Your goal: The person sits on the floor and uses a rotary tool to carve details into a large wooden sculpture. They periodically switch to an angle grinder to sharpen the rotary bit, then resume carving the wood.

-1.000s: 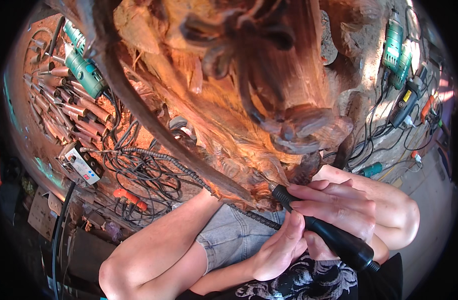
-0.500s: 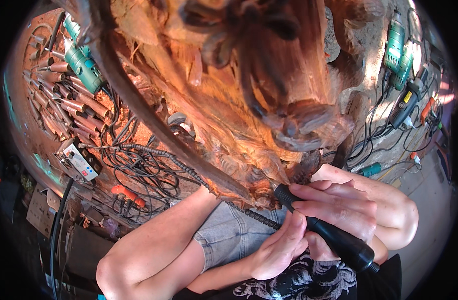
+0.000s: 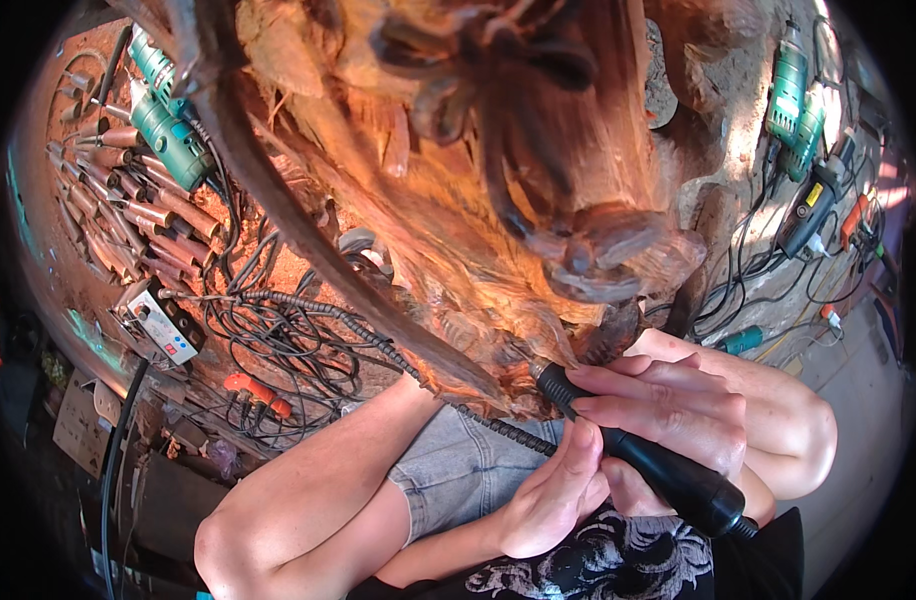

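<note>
In the head view, the right hand (image 3: 678,405) is clamped on a black handpiece (image 3: 673,480), its fingers close together across the top. The handpiece lies aslant above the person's lap, its thick end toward the lower right and its slim ribbed neck pointing up and left to the bottom edge of a reddish-brown carving (image 3: 343,170). Whether the bit touches the wood is too small to tell. The left hand (image 3: 548,505) sits under the neck with its thumb up against the handpiece; its fingertips are hidden, so I cannot tell how firmly they close. The carving fills the upper middle (a dark, many-lobed shape stands out near its top), and a long curved branch (image 3: 288,230) slants down its left side. A ridged hose (image 3: 503,430) runs from near a small box (image 3: 160,325) with a pale front panel, over the denim shorts (image 3: 468,465), toward the left hand. Dark cables (image 3: 268,340) tangle beside the box, with an orange socket block (image 3: 258,390) just below. Further up on the left, chisels (image 3: 138,215) lie heaped next to green power tools (image 3: 173,140). More green drills (image 3: 788,85) lie on the far right, above a dark grinder (image 3: 810,205).
</note>
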The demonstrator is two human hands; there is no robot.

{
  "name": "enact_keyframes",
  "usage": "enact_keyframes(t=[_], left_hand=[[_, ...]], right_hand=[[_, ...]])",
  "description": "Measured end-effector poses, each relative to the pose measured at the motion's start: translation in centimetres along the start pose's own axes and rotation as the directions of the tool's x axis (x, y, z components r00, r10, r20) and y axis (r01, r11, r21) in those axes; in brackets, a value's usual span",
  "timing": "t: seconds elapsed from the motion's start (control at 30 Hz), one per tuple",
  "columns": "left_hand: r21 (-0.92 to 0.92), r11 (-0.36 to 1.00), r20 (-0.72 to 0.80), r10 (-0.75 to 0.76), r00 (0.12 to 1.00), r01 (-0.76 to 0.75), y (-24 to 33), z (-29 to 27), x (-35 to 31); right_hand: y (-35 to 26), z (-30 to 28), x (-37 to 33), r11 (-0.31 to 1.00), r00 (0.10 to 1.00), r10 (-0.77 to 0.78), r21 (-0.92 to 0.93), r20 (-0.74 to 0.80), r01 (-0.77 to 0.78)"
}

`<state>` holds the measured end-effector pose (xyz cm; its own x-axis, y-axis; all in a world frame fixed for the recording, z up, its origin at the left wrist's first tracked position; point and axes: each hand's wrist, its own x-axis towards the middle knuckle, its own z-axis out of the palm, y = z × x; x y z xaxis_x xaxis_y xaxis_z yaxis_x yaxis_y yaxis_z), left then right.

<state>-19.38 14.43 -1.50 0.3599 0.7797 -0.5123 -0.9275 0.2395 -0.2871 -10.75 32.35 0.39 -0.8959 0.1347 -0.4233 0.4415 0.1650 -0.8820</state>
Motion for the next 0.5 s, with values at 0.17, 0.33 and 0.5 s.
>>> enact_keyframes(t=[0.17, 0.33, 0.5], left_hand=[[0.011, 1.0, -0.003, 0.012, 1.0, -0.012, -0.1, 0.5, 0.2], [0.074, 0.996, 0.002, 0.052, 0.999, -0.052, -0.5, 0.6, 0.0], [0.27, 0.948, 0.084, 0.151, 0.985, -0.168, -0.8, 1.2, 0.2]], right_hand=[[-0.4, -0.6, -0.6, 0.994, 0.994, 0.108, 0.002, 0.003, -0.108], [-0.3, 0.7, -1.2, 0.995, 0.989, 0.015, 0.097, -0.15, -0.001], [0.7, 1.6, -2.8, 0.916, 0.855, -0.328, 0.089, -0.401, 0.392]])
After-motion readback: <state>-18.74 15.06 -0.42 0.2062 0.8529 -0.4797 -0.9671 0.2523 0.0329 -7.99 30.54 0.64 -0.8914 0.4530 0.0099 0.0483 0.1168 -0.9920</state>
